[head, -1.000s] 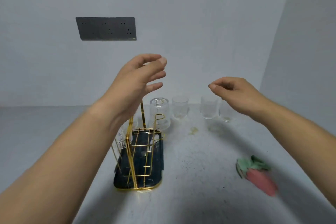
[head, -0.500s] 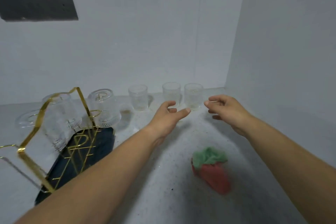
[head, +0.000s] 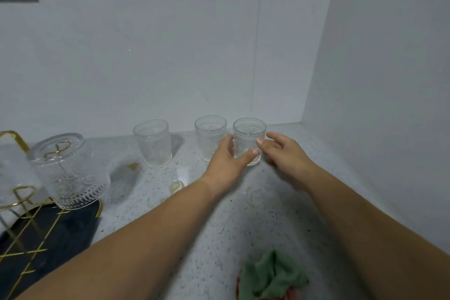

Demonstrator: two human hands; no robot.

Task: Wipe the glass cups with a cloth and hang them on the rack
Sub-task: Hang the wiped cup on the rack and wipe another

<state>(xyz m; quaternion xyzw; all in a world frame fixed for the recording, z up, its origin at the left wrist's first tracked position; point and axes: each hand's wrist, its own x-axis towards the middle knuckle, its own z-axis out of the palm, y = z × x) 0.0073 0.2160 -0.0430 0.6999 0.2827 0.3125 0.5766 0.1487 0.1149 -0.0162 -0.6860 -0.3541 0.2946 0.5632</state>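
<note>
Three cups upright in row on desk, mid-frame. Left hand grip curled round rightmost cup; right hand grip loose, fingertip touching it. Fourth cup inverted on rack, left. One cloth, lower right.

Single head view, close above counter, facing forward-down toward wall corner; left edge cropped, seemingly wide-angle warped

Clear glass, bright metal and soft fabric on show!
The rightmost cup is transparent embossed glass; the rack gleams polished gold wire over a glossy dark tray; the counter looks smooth, speckled stone; the cloth is fuzzy matt green.
</note>
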